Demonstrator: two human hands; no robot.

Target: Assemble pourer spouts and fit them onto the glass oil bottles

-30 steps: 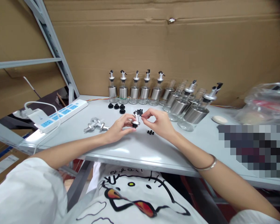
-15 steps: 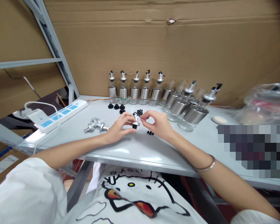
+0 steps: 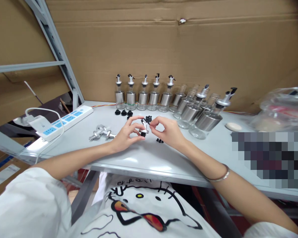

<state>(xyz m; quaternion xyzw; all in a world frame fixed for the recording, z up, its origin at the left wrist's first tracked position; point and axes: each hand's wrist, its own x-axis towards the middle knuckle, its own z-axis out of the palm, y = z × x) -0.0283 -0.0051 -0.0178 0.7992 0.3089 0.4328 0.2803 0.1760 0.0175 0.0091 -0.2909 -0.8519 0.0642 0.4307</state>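
My left hand (image 3: 125,135) grips a silver bottle pourer (image 3: 144,131) with a black ribbed stopper at its base, held upright above the table. Its index finger is raised toward the spout's black tip. Thumb and index finger of my right hand (image 3: 170,132) are pinched together just right of the spout; anything between them is too small to make out. Behind the fingers lies a cluster of small black parts (image 3: 149,118). Small black caps (image 3: 160,140) sit below my right hand. To the left are loose silver spouts (image 3: 101,132) and several black stoppers (image 3: 117,112).
Glass bottles with steel sleeves (image 3: 154,99) line the back of the table (image 3: 139,158), several fitted with pourers. A white power strip (image 3: 67,122) lies at left. At right are a white oval object (image 3: 233,127) and a clear plastic bag (image 3: 280,109). Cardboard (image 3: 149,43) stands behind.
My left index finger has lifted and straightened toward the top of the pourer. The right hand stays pinched in nearly the same spot.
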